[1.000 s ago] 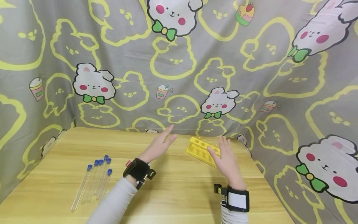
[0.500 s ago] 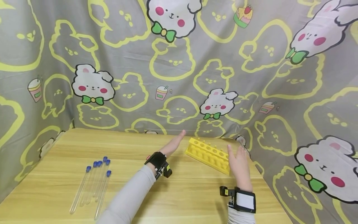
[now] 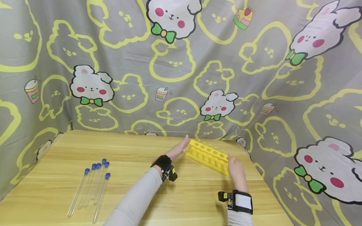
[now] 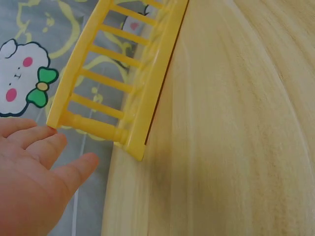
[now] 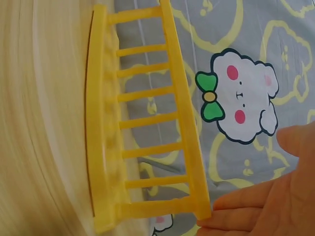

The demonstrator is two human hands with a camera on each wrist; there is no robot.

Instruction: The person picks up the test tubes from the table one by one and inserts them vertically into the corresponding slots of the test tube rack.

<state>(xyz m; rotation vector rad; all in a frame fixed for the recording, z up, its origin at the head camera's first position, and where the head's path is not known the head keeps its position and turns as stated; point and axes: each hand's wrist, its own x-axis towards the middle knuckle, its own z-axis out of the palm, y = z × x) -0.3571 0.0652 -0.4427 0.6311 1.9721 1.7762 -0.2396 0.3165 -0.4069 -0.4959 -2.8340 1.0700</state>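
A yellow test tube rack (image 3: 207, 158) stands at a slant on the table, its top row of holes bare. My left hand (image 3: 178, 150) is at the rack's left end. In the left wrist view its straight fingers (image 4: 42, 140) reach the corner of the top bar, thumb apart. At the opposite end is my right hand (image 3: 237, 171). The right wrist view shows its extended fingers (image 5: 241, 206) at the top bar's corner, with the thumb raised away. Neither hand curls round the rack.
Several clear test tubes (image 3: 101, 197) with blue caps (image 3: 107, 176) lie side by side on the left of the wooden table (image 3: 135, 153). A grey patterned cloth (image 3: 127, 62) hangs behind the table and along both sides.
My left hand has moved right to the rack's left end. My right hand first swung right off the rack, then came back in against its right end. The rack sits about where it was.
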